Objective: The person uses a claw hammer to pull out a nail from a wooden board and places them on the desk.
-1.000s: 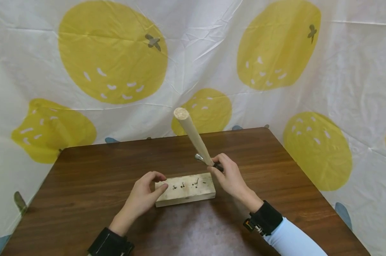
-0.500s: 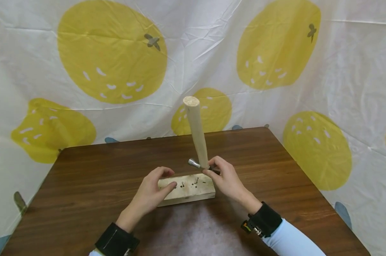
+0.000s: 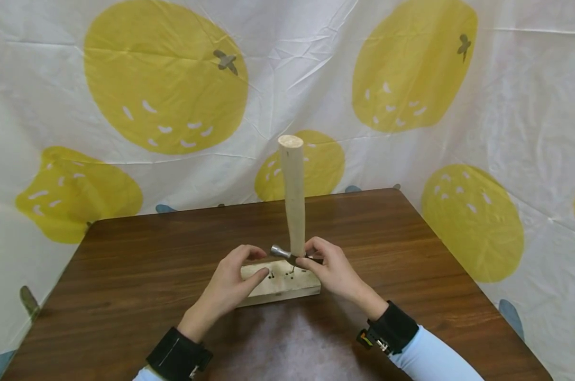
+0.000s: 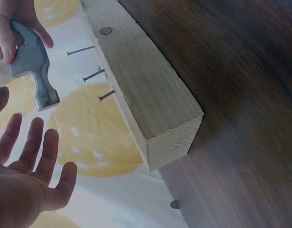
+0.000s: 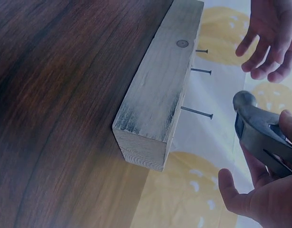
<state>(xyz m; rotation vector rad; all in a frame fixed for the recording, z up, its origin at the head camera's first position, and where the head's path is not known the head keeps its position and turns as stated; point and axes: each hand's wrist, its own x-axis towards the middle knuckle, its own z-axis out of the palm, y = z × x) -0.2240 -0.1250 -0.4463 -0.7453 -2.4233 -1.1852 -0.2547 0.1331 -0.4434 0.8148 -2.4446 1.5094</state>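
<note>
My right hand (image 3: pixel 337 270) pinches a claw hammer (image 3: pixel 294 201) by the claw end of its metal head. The pale wooden handle points upward, and the striking face (image 4: pixel 47 100) points left toward my left hand. Below the hammer lies a pale wooden block (image 3: pixel 280 288) with several nails in its top. Three nails stick out of it at different heights, among them a tall one (image 5: pixel 197 112) toward the right. My left hand (image 3: pixel 227 280) hovers over the block's left end, fingers spread and loosely bent, holding nothing; its fingertips are just short of the hammer head.
The block rests on a dark brown wooden table (image 3: pixel 173 248). A white cloth (image 3: pixel 297 63) printed with yellow lemons hangs behind the table and along its sides.
The hammer has shifted left and down over the block, its handle swinging from a leftward tilt to nearly upright. My left hand has moved right, closer to the hammer head.
</note>
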